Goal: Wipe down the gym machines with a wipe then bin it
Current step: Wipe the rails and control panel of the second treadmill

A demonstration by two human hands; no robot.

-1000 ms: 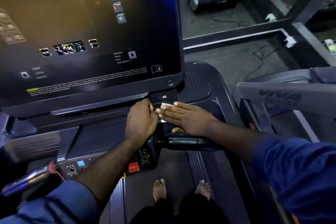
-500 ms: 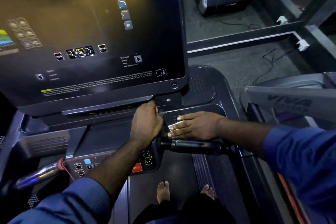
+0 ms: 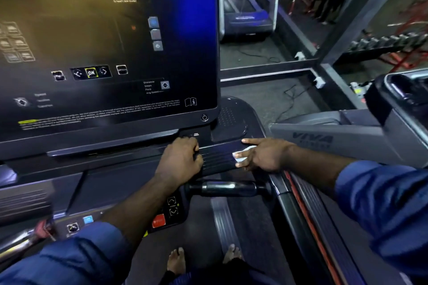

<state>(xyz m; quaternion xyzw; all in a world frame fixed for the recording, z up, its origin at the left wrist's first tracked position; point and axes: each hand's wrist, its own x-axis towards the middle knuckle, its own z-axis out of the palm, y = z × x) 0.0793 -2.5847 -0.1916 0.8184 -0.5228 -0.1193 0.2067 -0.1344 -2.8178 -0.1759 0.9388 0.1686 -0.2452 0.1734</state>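
"Rightward is where the right hand (image 3: 261,155) has slid since a second ago. It lay against the left hand (image 3: 180,159) then, and now bare ribbed ledge (image 3: 216,152) shows between them."

"And nearest us?"

"Two bare feet (image 3: 177,260) at 6 o'clock. Beyond them, at 11 o'clock of the feet, is a red stop button (image 3: 158,221). Past that the black handlebar grip (image 3: 228,188) lies crosswise."

"Where is the wipe?"

"The white wipe (image 3: 240,154) sits at the ledge's right end, at 3 o'clock of the left hand, pressed flat under the right hand's straight, spread fingers (image 3: 250,141)."

"And the left hand's fingers?"

"Curled, knuckles up, against the ledge just below the screen (image 3: 104,30) — whether they hook onto anything I cannot tell."

"Further out?"

"The dark screen fills 10 to 12 o'clock, with an OK key (image 3: 91,72) outlined in yellow. Another treadmill (image 3: 245,18) stands at 1 o'clock, well apart — grey floor (image 3: 259,95) lies between."
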